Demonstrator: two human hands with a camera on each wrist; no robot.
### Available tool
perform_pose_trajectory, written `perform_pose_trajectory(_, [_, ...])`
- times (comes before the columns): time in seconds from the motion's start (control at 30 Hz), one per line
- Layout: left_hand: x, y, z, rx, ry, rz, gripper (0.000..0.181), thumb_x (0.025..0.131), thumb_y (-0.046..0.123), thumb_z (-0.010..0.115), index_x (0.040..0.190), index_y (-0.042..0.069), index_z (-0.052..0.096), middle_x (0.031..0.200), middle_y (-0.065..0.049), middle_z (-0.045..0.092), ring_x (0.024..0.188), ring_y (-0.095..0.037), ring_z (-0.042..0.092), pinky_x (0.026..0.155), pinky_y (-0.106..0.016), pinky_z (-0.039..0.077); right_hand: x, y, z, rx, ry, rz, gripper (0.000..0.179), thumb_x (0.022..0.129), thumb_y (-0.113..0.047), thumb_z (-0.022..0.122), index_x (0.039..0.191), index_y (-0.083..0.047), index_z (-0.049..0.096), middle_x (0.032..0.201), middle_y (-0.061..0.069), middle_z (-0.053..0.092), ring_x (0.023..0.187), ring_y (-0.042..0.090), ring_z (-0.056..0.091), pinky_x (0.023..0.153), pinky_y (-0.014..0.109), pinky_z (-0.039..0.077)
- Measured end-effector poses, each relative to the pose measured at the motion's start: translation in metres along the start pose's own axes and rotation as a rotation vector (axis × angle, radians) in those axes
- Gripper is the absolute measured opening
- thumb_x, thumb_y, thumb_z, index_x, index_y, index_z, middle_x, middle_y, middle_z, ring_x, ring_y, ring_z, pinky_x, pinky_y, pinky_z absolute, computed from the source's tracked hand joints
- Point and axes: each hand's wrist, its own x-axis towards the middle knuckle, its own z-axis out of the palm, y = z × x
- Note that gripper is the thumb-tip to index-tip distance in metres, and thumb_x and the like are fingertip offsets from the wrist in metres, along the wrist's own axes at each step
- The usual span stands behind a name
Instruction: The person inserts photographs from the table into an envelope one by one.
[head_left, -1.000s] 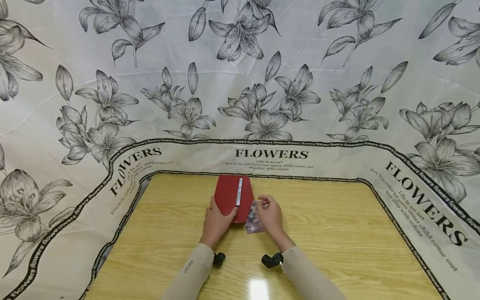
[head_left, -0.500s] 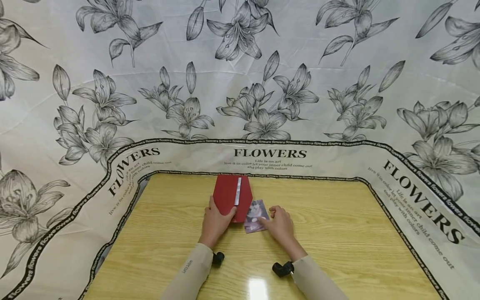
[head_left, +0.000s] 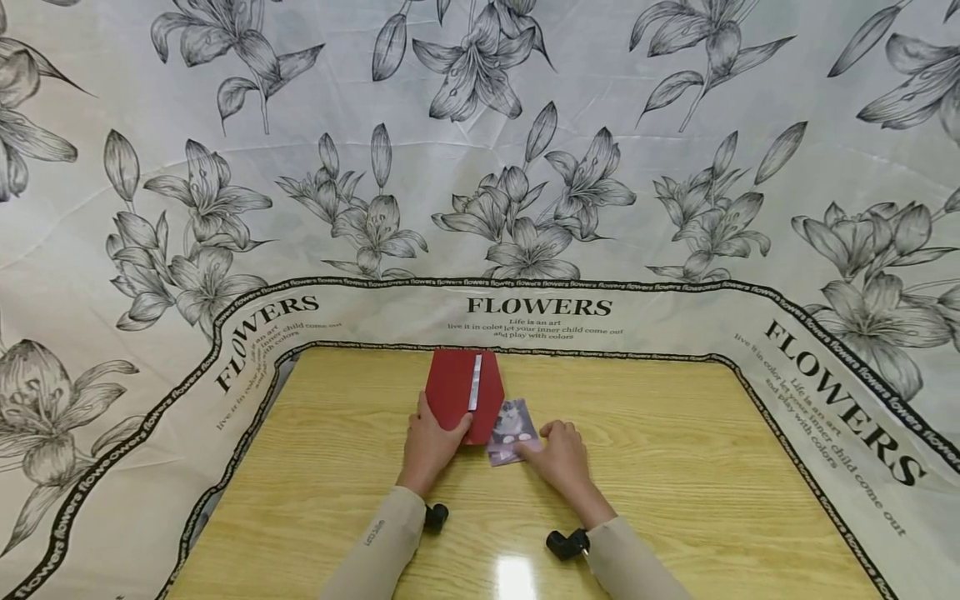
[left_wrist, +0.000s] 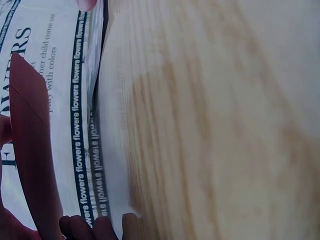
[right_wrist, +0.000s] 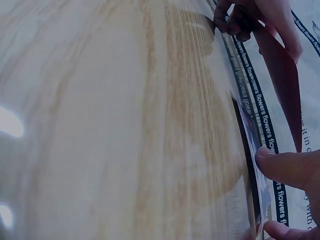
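Observation:
My left hand [head_left: 431, 446] grips the lower end of a thin red envelope [head_left: 465, 392], its thumb lying on top beside a silver strip [head_left: 476, 383]. In the left wrist view, the envelope [left_wrist: 32, 150] stands edge-on, with a crease near its top. Just right of the envelope's lower corner are purple-grey picture cards [head_left: 512, 425], overlapping one another. My right hand [head_left: 562, 458] pinches the near right edge of the upper one. From the right wrist, the thumb shows on the face of the card [right_wrist: 254, 160], with a fingertip at its lower edge.
Everything lies on a yellow wood-grain table [head_left: 675, 458], bordered at the back and sides by a white cloth [head_left: 375, 321] printed with flowers and lettering. A black wrist camera [head_left: 567, 544] sits at the right cuff, another black camera [head_left: 437, 517] at the left.
My right hand has shifted right and towards the near edge, with its fingers off the cards' middle, so the picture shows. The left hand and the envelope have barely moved.

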Motion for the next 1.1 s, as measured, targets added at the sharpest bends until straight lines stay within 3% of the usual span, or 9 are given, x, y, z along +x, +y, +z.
perform_pose_trajectory(0.7, [-0.0018, 0.0006, -0.0004, 0.004, -0.004, -0.007, 0.112, 0.091, 0.058, 0.080, 0.167, -0.001, 0.023, 0.134, -0.033, 0.054, 0.114, -0.045, 0.062, 0.096, -0.062, 0.053, -0.0013, -0.0025, -0.0012, -0.047, -0.037, -0.004, 0.056, 0.082, -0.038, 0.094, 0.109, 0.003, 0.067, 0.104, 0.015, 0.058, 0.096, 0.033, 0.055, 0.087, 0.053, 0.046])
perform_pose_trajectory(0.97, [-0.0006, 0.0011, 0.0007, 0.011, -0.003, -0.006, 0.113, 0.090, 0.060, 0.079, 0.168, 0.000, 0.023, 0.133, -0.033, 0.054, 0.112, -0.045, 0.063, 0.095, -0.061, 0.054, -0.0002, -0.0047, -0.0008, -0.054, -0.014, -0.002, 0.057, 0.080, -0.039, 0.095, 0.110, -0.005, 0.061, 0.095, 0.013, 0.069, 0.085, 0.032, 0.064, 0.073, 0.049, 0.049])
perform_pose_trajectory(1.1, [-0.0003, 0.0014, 0.0009, 0.017, 0.000, 0.007, 0.113, 0.090, 0.060, 0.079, 0.168, -0.001, 0.023, 0.129, -0.032, 0.056, 0.107, -0.044, 0.064, 0.091, -0.060, 0.055, 0.0002, -0.0029, -0.0026, -0.039, -0.042, 0.000, 0.059, 0.083, -0.035, 0.093, 0.120, -0.003, 0.060, 0.093, 0.013, 0.070, 0.079, 0.030, 0.065, 0.065, 0.046, 0.048])
